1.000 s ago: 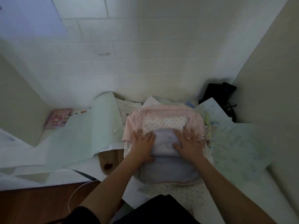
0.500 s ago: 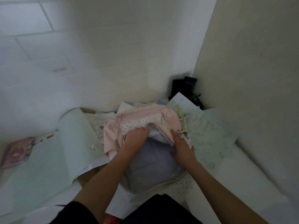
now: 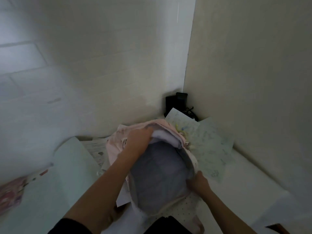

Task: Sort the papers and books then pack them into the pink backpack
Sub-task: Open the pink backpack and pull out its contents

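Left hand (image 3: 139, 140) grips the far, upper rim of the pink backpack (image 3: 116, 147), fingers curled over the pink fabric and the white lining at the mouth. Right hand (image 3: 198, 182) pinches the near right edge of the same opening, fingers closed on the fabric beside the grey inner panel. Between the two hands the backpack lies on the white table (image 3: 249, 179), its mouth spread wide and its grey inside facing up; the dotted white fabric of its near part spills toward the person.

Papers lie all around and partly under the bag: a scribbled sheet (image 3: 212, 144) just to its right, printed pages (image 3: 96, 147) tucked against its left side, and a large pale green sheet (image 3: 55, 179) curling up farther left. A pink booklet (image 3: 10, 198) sits at the left edge, well apart from the bag. Dark black objects (image 3: 177, 102), too dim to tell, stand in the far corner against the wall, behind the scribbled sheet.
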{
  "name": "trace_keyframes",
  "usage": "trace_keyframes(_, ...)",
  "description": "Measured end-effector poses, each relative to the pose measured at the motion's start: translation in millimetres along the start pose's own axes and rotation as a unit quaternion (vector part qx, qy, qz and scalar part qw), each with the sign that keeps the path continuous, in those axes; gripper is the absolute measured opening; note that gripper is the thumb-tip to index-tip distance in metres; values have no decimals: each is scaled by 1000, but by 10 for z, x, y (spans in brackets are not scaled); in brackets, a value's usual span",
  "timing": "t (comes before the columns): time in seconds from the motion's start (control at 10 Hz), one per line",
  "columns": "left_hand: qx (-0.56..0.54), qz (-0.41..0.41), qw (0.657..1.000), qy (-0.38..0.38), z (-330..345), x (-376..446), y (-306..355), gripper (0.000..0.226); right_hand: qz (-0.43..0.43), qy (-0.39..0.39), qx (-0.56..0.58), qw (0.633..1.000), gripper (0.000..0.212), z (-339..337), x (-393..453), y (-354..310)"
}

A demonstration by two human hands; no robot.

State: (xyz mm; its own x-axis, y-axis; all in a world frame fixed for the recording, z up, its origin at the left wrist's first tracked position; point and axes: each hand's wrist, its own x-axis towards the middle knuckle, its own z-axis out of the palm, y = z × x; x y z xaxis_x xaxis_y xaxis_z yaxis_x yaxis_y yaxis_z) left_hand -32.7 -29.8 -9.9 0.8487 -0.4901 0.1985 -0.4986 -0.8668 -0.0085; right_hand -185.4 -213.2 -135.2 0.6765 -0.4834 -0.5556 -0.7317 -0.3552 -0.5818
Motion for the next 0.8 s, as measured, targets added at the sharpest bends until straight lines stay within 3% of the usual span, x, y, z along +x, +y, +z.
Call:
trace_keyframes(0.1,-29,42,999,0,-30,2,68,15,-77,70,91,990,38,-106,-98,-266)
trace_keyframes(0.2,-62,26,997,47,-197,131,177,16,-183,124,170,960,39,-388,-316,-696)
trace_keyframes(0.3,-135,30,982,125,-420,215,349,23,-225,183,150,945,27,-691,-345,-916)
trace_keyframes(0.4,-237,-30,967,86,-676,407,621,29,-233,282,28,930,18,-1164,-450,-1155)
trace_keyframes(0.5,-344,42,928,134,-841,455,966,25,-205,403,-139,881,24,-1693,-498,-1414)
trace_keyframes(0.6,-442,47,887,126,-937,433,1355,27,-176,490,-233,821,28,-2022,-603,-1599)
trace_keyframes(0.7,-511,74,855,45,-973,478,1804,16,-205,555,-246,768,25,-2181,-702,-1631)
trace_keyframes(0.8,-543,72,836,-31,-937,497,2208,18,-248,559,-283,739,21,-2349,-755,-1536)
